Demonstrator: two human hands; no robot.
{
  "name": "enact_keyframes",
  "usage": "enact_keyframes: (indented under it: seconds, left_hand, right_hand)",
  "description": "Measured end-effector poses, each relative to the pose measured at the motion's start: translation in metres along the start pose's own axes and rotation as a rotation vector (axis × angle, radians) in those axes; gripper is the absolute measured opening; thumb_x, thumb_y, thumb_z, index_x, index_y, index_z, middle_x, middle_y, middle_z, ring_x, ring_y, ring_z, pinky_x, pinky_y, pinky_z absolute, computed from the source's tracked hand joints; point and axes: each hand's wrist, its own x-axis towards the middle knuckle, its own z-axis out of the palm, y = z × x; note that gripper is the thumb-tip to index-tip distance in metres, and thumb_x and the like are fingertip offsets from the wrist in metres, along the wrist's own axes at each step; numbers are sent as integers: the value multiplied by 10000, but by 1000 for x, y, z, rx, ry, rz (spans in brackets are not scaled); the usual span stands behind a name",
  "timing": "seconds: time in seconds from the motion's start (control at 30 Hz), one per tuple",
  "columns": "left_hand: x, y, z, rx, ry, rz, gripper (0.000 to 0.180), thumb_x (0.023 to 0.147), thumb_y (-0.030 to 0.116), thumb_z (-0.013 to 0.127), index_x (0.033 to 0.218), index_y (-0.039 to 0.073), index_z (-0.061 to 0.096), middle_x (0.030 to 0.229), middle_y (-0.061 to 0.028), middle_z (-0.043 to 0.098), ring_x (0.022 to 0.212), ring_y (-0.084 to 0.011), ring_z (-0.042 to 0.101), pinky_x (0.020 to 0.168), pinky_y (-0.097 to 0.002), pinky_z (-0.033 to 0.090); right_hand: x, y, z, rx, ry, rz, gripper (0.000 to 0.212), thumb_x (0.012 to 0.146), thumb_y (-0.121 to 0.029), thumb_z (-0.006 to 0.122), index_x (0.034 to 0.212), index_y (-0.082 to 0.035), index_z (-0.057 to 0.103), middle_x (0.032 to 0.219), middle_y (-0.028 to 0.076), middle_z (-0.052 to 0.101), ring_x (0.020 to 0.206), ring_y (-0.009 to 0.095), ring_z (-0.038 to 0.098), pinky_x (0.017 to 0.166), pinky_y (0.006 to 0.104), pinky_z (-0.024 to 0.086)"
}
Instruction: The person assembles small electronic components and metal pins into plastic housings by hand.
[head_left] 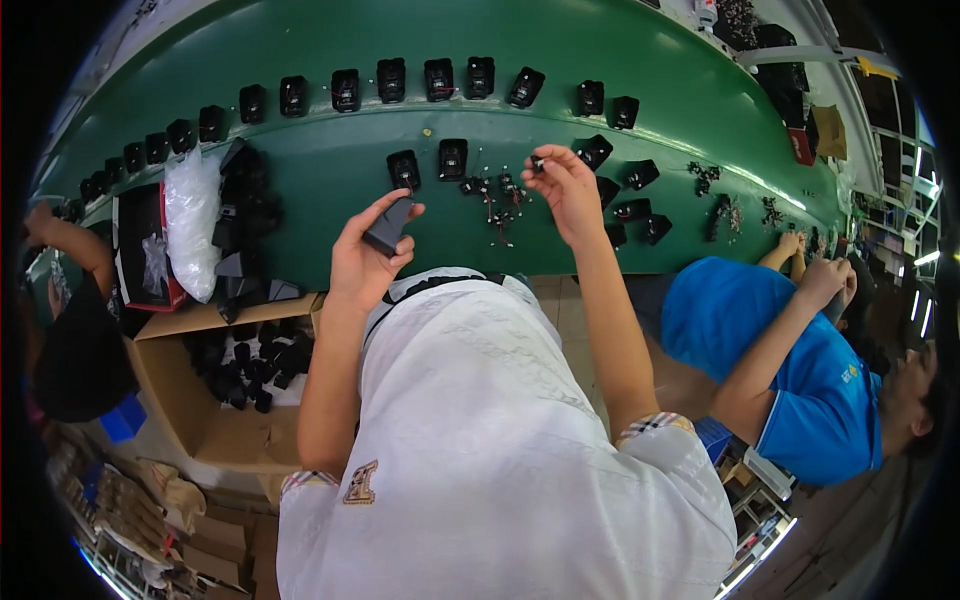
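My left hand (370,245) is closed around a black plastic housing (388,228), held over the near edge of the green table. Between the thumb and fingertips of my right hand (565,190) is a small dark part (538,163), too small to name its kind. A pile of small black parts with wires (493,200) lies on the table between my hands. Just beyond my left hand sits an open black housing (403,170), with another black housing (453,158) to its right.
A long row of black housings (391,80) curves across the green table (560,40). At left are a clear plastic bag (192,225), a heap of housings (245,200) and a cardboard box (165,375) holding black pieces. A co-worker in blue (770,360) sits at right; another person's arm (75,240) shows far left.
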Motion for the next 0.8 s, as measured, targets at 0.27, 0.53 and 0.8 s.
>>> enact_keyframes:
  seconds: [0.27,0.53,0.8]
  left_hand:
    - [-6,-11,52,218,-76,12,447,982,374,473,1256,26,534,1259,-284,594,735,-254,638,652,-323,518]
    - [-9,-20,70,168,148,-112,479,985,435,434,1127,16,615,1129,-253,669,674,-237,610,567,-284,466]
    - [-19,-12,64,339,-135,-33,402,1024,296,440,1254,-2,581,1028,-117,666,722,-165,608,578,-293,491]
  right_hand:
    - [-66,-27,50,104,-259,58,235,848,10,683,1076,54,648,1063,133,680,884,157,660,815,290,552]
    - [-89,-58,82,-260,-160,-209,166,803,80,722,965,45,720,1047,98,623,926,155,655,841,263,552]
    - [-95,-55,94,-446,-221,-394,185,782,110,721,943,20,732,1014,90,636,874,150,663,772,261,597]
